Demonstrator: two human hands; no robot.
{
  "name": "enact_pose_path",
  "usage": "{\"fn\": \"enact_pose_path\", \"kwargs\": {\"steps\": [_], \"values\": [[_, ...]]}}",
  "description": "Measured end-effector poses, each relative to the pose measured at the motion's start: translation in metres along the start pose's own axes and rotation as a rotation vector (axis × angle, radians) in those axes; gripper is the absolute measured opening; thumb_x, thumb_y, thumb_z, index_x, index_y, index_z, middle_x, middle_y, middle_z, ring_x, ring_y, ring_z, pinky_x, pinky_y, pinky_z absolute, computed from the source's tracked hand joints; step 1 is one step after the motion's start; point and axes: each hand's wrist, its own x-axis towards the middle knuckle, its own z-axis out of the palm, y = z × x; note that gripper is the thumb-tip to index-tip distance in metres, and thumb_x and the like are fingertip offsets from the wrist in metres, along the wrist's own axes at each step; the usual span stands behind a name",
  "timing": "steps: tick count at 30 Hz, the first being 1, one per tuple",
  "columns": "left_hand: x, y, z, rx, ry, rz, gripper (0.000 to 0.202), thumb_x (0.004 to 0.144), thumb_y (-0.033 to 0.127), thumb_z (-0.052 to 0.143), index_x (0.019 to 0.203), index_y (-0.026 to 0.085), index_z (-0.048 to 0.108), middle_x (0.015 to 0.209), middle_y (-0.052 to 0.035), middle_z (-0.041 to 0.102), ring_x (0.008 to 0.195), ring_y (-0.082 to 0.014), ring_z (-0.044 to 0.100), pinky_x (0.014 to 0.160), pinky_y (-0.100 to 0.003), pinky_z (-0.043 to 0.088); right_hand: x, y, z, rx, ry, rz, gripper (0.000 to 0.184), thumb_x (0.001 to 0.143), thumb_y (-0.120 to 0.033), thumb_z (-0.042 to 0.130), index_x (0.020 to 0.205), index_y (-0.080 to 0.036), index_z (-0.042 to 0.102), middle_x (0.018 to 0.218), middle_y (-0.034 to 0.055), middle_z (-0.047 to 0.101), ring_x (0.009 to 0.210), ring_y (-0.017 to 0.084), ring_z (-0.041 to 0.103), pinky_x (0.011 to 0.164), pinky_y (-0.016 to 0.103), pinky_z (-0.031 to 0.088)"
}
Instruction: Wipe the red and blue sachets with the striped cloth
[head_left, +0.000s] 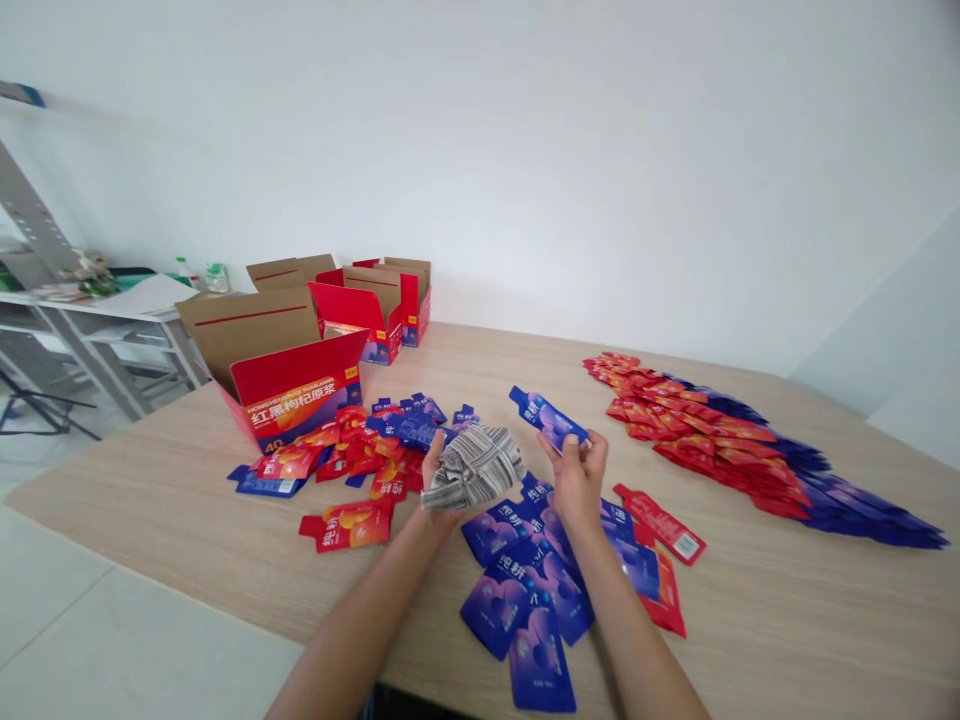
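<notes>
My left hand (pixel 439 475) is closed around a crumpled striped grey cloth (pixel 476 465), held above the wooden table (pixel 187 520). Just to its right, my right hand (pixel 577 475) pinches a blue spouted pouch (pixel 547 418) by its lower end, with the spout pointing up and left. Below both hands lies a loose cluster of blue pouches (pixel 525 590). A mixed scatter of red and blue pouches (pixel 352 455) lies left of the cloth.
A long overlapping row of red and blue pouches (pixel 750 450) runs along the table's right side. Open red cartons stand at the back left: a near one (pixel 289 385) and two farther ones (pixel 375 300). A grey shelf unit (pixel 90 340) stands beyond the table's left end.
</notes>
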Motion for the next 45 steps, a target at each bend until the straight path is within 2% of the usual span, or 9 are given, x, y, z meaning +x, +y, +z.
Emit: {"fn": "enact_pose_path", "kwargs": {"steps": [6,10,15,20,24,28,32,37,45], "values": [[-0.004,-0.002,0.022,0.049,0.05,0.058,0.062,0.1,0.059,0.034,0.095,0.011,0.073,0.088,-0.0107,0.077,0.083,-0.0231,0.074,0.102,-0.042,0.051,-0.049,-0.006,0.023,-0.379,-0.534,-0.375,0.008,0.097,-0.028,0.054,0.103,-0.023,0.055,0.145,0.0143,0.054,0.139,0.026,0.049,0.115,0.052,0.039],[-0.004,0.0,0.026,0.104,0.105,0.137,0.053,0.098,0.059,0.044,0.087,0.015,0.071,0.08,-0.0056,0.076,0.082,-0.0223,0.073,0.097,-0.04,0.053,-0.053,-0.009,0.018,-0.612,-0.8,-0.55,0.022,0.099,-0.029,0.05,0.117,-0.02,0.056,0.157,0.0182,0.04,0.147,0.029,0.038,0.117,0.052,0.038],[-0.001,-0.004,0.026,0.164,0.092,0.138,0.045,0.094,0.056,0.055,0.092,0.014,0.072,0.096,-0.0082,0.077,0.101,-0.0281,0.072,0.1,-0.042,0.053,-0.049,-0.012,0.017,-0.754,-0.811,-0.677,0.039,0.102,-0.054,0.04,0.114,-0.02,0.058,0.158,0.0173,0.039,0.149,0.032,0.034,0.122,0.06,0.025],[0.001,-0.027,0.03,0.129,0.112,0.046,0.044,0.096,0.047,0.055,0.12,0.014,0.069,0.11,-0.0087,0.076,0.113,-0.0258,0.068,0.107,-0.037,0.048,-0.043,-0.004,0.015,-0.83,-0.724,-0.647,0.04,0.108,-0.033,0.028,0.138,-0.022,0.051,0.162,0.0127,0.035,0.152,0.026,0.028,0.123,0.06,0.02],[-0.002,-0.045,0.033,0.099,0.037,-0.029,0.049,0.097,0.049,0.052,0.134,0.019,0.063,0.114,-0.0084,0.075,0.119,-0.0255,0.066,0.111,-0.039,0.045,-0.038,-0.001,0.009,-0.834,-0.623,-0.661,0.05,0.107,-0.032,0.031,0.156,-0.025,0.032,0.166,0.0129,0.027,0.154,0.029,0.024,0.121,0.064,0.022],[-0.006,-0.051,0.033,0.101,0.007,-0.037,0.05,0.098,0.05,0.051,0.135,0.019,0.063,0.114,-0.0088,0.075,0.121,-0.0267,0.065,0.112,-0.041,0.044,-0.04,-0.001,0.008,-0.854,-0.547,-0.654,0.052,0.106,-0.034,0.038,0.158,-0.03,0.031,0.169,0.0102,0.016,0.153,0.034,0.023,0.118,0.065,0.028],[-0.008,-0.047,0.032,0.129,0.029,-0.005,0.056,0.094,0.053,0.056,0.135,0.016,0.064,0.118,-0.0111,0.074,0.124,-0.0288,0.063,0.113,-0.04,0.043,-0.043,-0.001,0.009,-0.85,-0.567,-0.64,0.056,0.106,-0.031,0.039,0.16,-0.034,0.025,0.171,0.0075,0.007,0.153,0.034,0.024,0.116,0.063,0.034],[-0.008,-0.028,0.033,0.141,0.031,0.067,0.07,0.093,0.067,0.047,0.136,0.014,0.062,0.123,-0.0143,0.072,0.124,-0.0299,0.062,0.111,-0.041,0.044,-0.04,-0.006,0.011,-0.814,-0.741,-0.799,0.064,0.104,-0.024,0.039,0.162,-0.037,0.014,0.171,0.0043,-0.006,0.156,0.035,0.012,0.118,0.066,0.03],[-0.003,0.002,0.024,0.141,0.027,0.052,0.076,0.086,0.077,0.048,0.128,0.017,0.066,0.116,-0.0132,0.074,0.109,-0.0312,0.069,0.095,-0.042,0.054,-0.041,-0.005,0.014,-0.805,-0.865,-0.77,0.06,0.103,-0.031,0.048,0.159,-0.031,0.028,0.169,0.0109,0.014,0.155,0.034,0.017,0.118,0.065,0.032]]}}
